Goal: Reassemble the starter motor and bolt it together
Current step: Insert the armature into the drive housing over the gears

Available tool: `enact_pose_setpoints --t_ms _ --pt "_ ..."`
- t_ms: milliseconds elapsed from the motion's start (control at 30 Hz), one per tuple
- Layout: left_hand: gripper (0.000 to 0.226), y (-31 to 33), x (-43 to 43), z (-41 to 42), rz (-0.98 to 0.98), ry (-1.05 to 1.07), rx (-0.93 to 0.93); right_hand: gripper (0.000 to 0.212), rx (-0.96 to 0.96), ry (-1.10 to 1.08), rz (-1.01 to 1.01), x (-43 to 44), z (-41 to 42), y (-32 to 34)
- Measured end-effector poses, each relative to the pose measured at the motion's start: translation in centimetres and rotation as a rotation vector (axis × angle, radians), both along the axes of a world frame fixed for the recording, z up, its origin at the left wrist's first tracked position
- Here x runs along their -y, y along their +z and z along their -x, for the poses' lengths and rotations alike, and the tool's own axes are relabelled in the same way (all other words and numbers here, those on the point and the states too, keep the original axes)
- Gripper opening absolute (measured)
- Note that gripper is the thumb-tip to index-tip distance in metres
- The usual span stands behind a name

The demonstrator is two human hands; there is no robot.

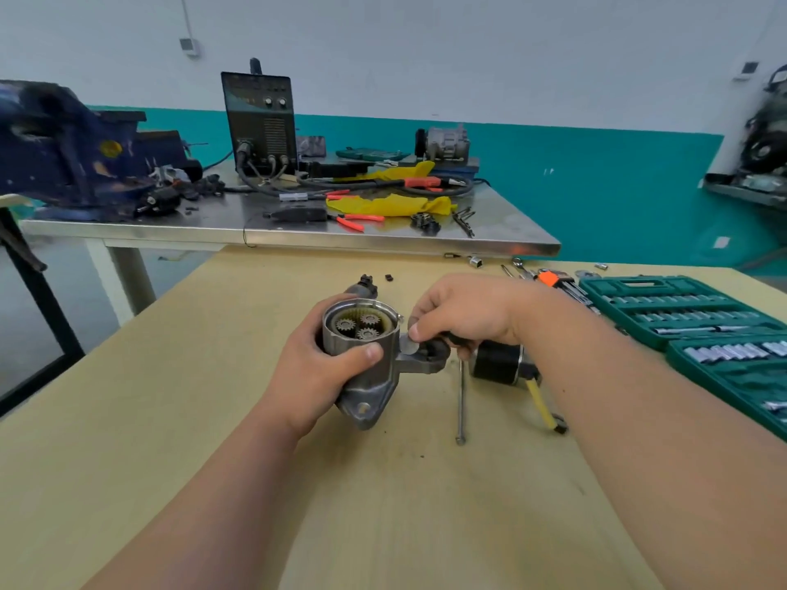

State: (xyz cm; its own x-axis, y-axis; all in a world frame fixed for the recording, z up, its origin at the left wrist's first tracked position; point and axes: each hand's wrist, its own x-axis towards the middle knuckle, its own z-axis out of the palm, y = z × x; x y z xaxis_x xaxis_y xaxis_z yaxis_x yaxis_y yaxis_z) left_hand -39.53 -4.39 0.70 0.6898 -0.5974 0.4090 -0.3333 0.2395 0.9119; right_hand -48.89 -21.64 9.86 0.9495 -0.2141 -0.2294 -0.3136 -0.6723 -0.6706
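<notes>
Starter housing: the starter housing is held just above the wooden table, near its middle, open end up.
Inside the housing: three small planet gears sit within a toothed ring, all below the rim.
Left hand: the left hand wraps the housing's barrel, thumb across the front and fingers curled round the back.
Right hand: the right hand pinches a thin round disc between thumb and forefinger, just beside the housing's right rim (whether disc and rim touch, I cannot tell).
Motor body: a black motor body lies on the table behind the right wrist.
Long bolt: a long bolt lies on the table, just right of the housing.
Socket case: a green socket case lies open at the table's right edge, with rows of sockets seated in its moulded slots.
Steel bench: the steel bench beyond carries a welder and a blue vise.
</notes>
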Motion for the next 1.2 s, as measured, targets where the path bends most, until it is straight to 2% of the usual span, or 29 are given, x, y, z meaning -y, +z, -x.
enact_pose_setpoints --t_ms 233,333,400,467,567,667,833,967,1067,1100,1133,1200 --pt "0.066 0.0 0.0 0.1 -0.007 -0.006 -0.012 0.017 -0.023 -0.058 0.255 -0.8 -0.9 0.1" --pt "0.065 0.1 -0.1 0.0 -0.010 -0.006 -0.013 0.023 -0.054 -0.069 0.280 -0.9 -1.3 0.3" --pt "0.065 0.0 -0.1 0.0 -0.013 -0.010 -0.016 0.018 -0.063 -0.062 0.272 -0.9 -1.4 0.5" --pt "0.066 0.0 -0.1 0.0 -0.015 -0.008 -0.024 0.004 -0.012 -0.020 0.313 -0.8 -1.4 0.6" --pt "0.066 0.0 -0.1 -0.1 -0.014 -0.009 -0.029 0.016 0.084 0.048 0.389 -0.8 -1.3 0.1" --pt "0.066 0.0 -0.1 -0.1 -0.017 -0.009 -0.026 0.020 0.077 0.063 0.334 -0.9 -1.1 -0.2" --pt "0.065 0.0 -0.1 -0.1 -0.015 -0.004 -0.027 0.009 0.036 -0.008 0.234 -0.1 -1.1 -0.2" --pt "0.068 -0.1 -0.1 -0.2 -0.016 -0.012 -0.032 0.017 0.028 -0.078 0.108 0.5 -0.5 -0.5" --pt "0.071 -0.1 -0.1 -0.3 -0.024 -0.015 -0.026 0.008 0.214 -0.154 -0.190 0.6 0.2 0.1" --pt "0.072 -0.1 -0.1 -0.3 -0.026 -0.014 -0.024 0.015 0.255 -0.142 -0.274 0.4 0.5 0.3" --pt "0.072 -0.1 -0.1 -0.3 -0.026 -0.014 -0.023 0.020 0.283 -0.116 -0.282 0.1 0.7 0.4" --pt "0.071 -0.1 -0.1 -0.3 -0.022 -0.017 -0.023 0.022 0.309 -0.046 -0.068 -0.9 0.8 0.5"
